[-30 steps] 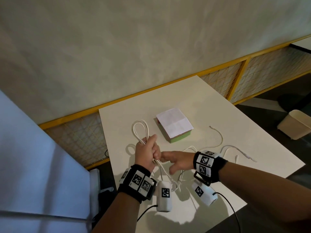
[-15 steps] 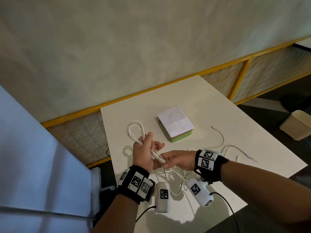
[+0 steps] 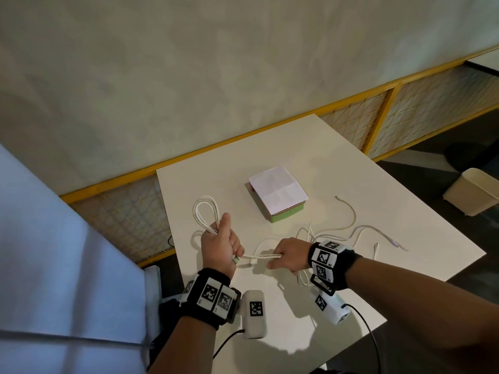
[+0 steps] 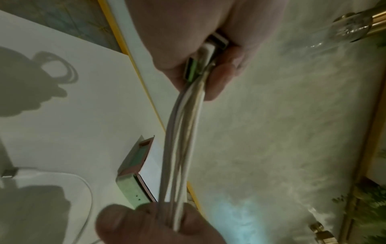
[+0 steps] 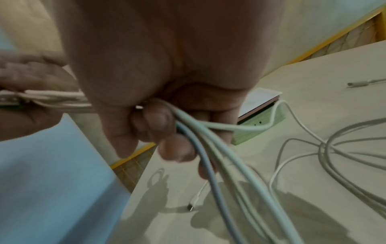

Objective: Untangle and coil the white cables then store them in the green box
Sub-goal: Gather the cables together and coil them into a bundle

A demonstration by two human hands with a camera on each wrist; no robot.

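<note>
My left hand grips a bundle of white cables whose loops stick up beyond the fist; USB plugs show inside the fist. A short taut stretch of the strands runs to my right hand, which grips them a hand's width away, with the rest trailing below it. More white cable lies loose on the table to the right. The green box, topped with white paper, sits behind the hands at mid table.
The white table has its left edge close to my left hand and a yellow-framed mesh rail behind it. A cream bin stands on the floor at right. A blue-white panel fills the left.
My right hand has slid rightward away from the left, drawing the strands taut between the two fists. The left hand has kept hold of the looped bundle.
</note>
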